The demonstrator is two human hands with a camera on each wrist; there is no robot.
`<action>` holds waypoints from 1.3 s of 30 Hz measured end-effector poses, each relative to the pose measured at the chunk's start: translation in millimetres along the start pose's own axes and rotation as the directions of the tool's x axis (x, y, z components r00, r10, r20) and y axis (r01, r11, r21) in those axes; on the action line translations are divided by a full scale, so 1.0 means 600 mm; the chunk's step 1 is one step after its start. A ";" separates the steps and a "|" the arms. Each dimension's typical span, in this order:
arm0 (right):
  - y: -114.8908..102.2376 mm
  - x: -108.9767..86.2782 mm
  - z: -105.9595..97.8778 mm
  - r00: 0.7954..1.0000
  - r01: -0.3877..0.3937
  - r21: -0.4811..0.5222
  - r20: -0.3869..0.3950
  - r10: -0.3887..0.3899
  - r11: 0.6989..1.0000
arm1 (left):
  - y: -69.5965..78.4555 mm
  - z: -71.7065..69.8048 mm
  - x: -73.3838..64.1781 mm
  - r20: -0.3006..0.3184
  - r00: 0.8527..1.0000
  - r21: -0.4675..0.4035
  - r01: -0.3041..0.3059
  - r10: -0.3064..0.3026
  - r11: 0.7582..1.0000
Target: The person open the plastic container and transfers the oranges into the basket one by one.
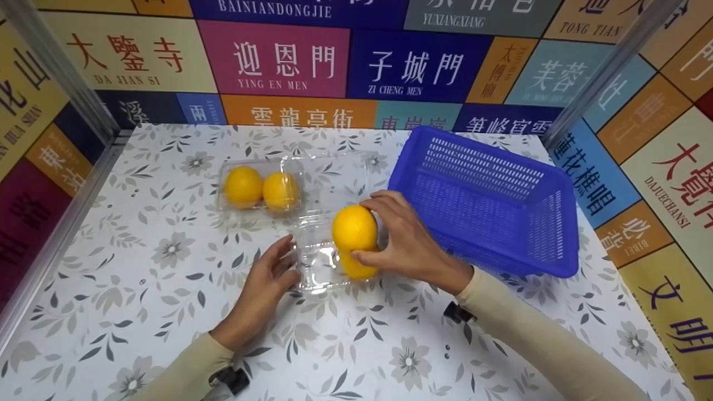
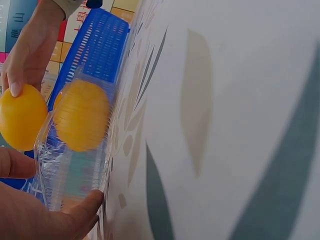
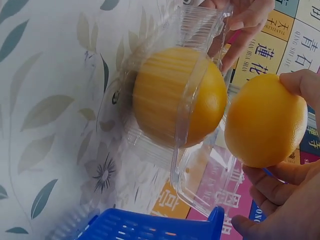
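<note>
My right hand (image 1: 409,242) holds an orange (image 1: 355,227) between thumb and fingers, raised over a clear plastic clamshell box (image 1: 317,262). A second orange (image 3: 172,97) sits inside that box, partly covered by the held one in the head view. At the box's left end is my left hand (image 1: 267,289), its fingers and thumb spread along the side wall; in the left wrist view a fingertip (image 2: 92,202) lies right at the box's lower edge. The box's lid (image 1: 340,178) is folded back, away from me.
Behind and to the left, another clear box (image 1: 221,203) contains two oranges (image 1: 243,187). A blue plastic basket (image 1: 567,223) stands at the right, close beside the right hand. Flower-patterned covering (image 1: 167,250) lies under everything, with printed panels (image 1: 278,61) around it.
</note>
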State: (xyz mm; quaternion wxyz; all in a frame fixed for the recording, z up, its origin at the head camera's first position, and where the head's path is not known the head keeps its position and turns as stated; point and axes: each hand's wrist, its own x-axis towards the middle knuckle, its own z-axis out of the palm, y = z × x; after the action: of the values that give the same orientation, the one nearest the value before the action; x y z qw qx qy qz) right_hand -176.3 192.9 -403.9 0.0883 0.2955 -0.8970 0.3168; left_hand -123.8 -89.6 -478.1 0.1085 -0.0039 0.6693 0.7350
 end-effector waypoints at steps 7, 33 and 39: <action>0.009 -0.002 -0.024 0.999 -0.033 0.023 -0.027 0.033 0.999 | -0.002 -0.001 -0.001 -0.004 1.000 -0.012 -0.017 0.017 1.000; 0.064 -0.004 -0.114 0.971 -0.197 0.008 -0.134 0.196 0.980 | -0.005 -0.002 -0.006 0.002 1.000 -0.006 0.000 0.000 1.000; 0.078 -0.001 -0.128 0.964 -0.232 0.007 -0.129 0.231 0.973 | -0.007 -0.001 -0.003 0.003 1.000 -0.043 -0.016 0.016 0.999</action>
State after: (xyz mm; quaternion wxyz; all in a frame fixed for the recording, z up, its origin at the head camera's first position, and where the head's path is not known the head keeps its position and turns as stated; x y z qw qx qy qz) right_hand -205.7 270.0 -367.9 0.1095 0.1674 -0.9191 0.3395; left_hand -121.6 -90.1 -481.9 0.1035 0.0004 0.6532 0.7501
